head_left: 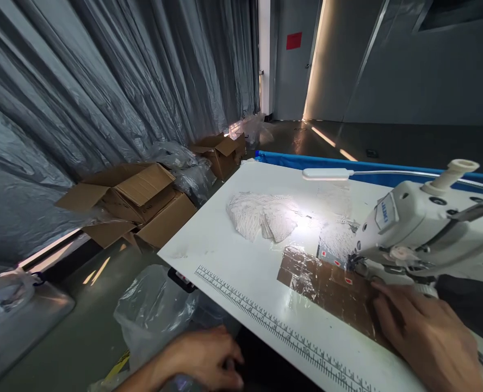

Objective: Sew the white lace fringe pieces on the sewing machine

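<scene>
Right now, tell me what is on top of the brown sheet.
The right hand lies over its right end; a small red mark shows on the brown sheet. What the hand covers cannot be seen.

Cardboard boxes (141,196) (flaps open) are backed by a silvery curtain (135,71); a red sheet (294,41) is fixed to a door (292,87).

"What colour is the tabletop (209,239) showing?"
"White, and the ruler (266,320) is marking it with black ticks and numerals."
"And the fabric pieces (246,216)?"
"They are showing white in an open, netted pattern, while the patch (329,294) is gleaming brown."
"How is the sewing machine (413,218) looking?"
"Off-white, and its label (384,213) is bearing blue letters."
"And the curtain (123,81)?"
"It is showing silvery grey, while the paper sign (293,41) is standing out red."
</scene>
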Available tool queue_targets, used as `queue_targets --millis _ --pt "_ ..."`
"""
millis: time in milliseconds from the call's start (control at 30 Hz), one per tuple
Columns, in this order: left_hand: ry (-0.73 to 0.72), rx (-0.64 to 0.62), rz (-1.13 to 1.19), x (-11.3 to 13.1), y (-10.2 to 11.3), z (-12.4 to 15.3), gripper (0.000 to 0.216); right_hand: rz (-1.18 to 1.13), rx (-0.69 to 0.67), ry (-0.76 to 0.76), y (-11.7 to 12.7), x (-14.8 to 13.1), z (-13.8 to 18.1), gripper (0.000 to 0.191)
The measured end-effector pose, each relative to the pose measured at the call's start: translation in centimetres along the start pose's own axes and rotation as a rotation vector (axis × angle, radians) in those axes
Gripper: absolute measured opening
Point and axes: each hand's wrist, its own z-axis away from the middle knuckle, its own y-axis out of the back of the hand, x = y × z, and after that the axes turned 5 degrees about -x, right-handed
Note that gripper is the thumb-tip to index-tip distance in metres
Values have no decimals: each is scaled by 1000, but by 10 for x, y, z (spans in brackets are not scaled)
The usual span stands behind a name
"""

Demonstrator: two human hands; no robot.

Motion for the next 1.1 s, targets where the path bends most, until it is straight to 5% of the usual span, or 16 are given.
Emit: queue_targets --millis 100,200,333,467,733,900,1000,1100 --pt "-152 114 -7 32 40 12 32 -41 -16 20 -1 -3 0 39" --pt "-82 626 -138 43 101 -8 39 -49 -72 8 -4 -5 1 39" --pt "112 1266 -365 7 172 -70 35 -56 -161 -48 -8 -5 2 36" --pt "111 1376 -350 -26 198 -112 25 -146 -209 -101 -9 -4 0 32" --pt "27 1513 -356 -38 201 -109 20 -299 -283 -218 -8 -3 -5 30" --pt "-147 1605 -478 -18 192 -106 36 -338 -310 -235 -8 1 -6 29" --pt "-314 1566 -545 4 161 -91 43 -412 -356 -208 -2 5 -5 30" --pt "-448 1432 -768 5 94 -59 61 -391 -415 -123 11 2 -4 35"
